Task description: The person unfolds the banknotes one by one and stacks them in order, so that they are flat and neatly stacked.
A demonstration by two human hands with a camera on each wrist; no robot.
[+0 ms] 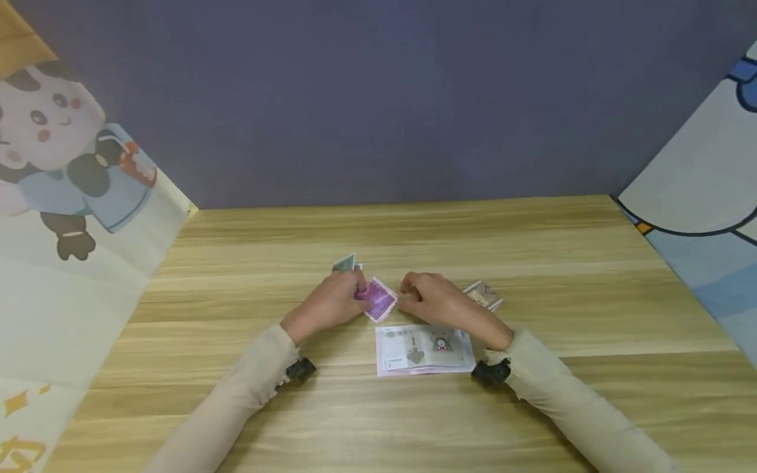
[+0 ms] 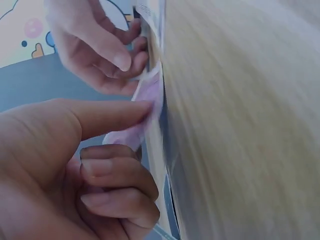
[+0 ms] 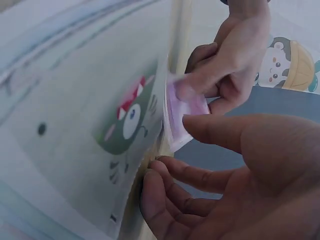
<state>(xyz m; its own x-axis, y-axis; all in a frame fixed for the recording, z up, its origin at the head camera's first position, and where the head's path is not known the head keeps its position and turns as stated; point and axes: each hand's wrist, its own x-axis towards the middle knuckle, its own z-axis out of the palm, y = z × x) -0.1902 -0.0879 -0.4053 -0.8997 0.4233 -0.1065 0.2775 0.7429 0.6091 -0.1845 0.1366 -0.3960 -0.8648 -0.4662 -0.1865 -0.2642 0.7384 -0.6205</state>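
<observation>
My left hand (image 1: 334, 299) pinches a small purple paper note (image 1: 381, 299) with a white scalloped edge; in the left wrist view the thumb lies on its face. Just right of that note is my right hand (image 1: 436, 300), its fingers loosely bent. In the right wrist view a gap shows between thumb and fingers, with nothing held. Below the hands lies a small stack of play banknotes (image 1: 422, 348), the top one marked 1 with a cartoon figure, seen close up in the right wrist view (image 3: 80, 140).
A green paper piece (image 1: 344, 263) stands out behind my left hand, partly hidden. Beyond my right wrist lies a brownish note (image 1: 483, 295), partly covered. All this is on a wood-grain table (image 1: 284, 236), with a dark panel (image 1: 384, 98) behind it.
</observation>
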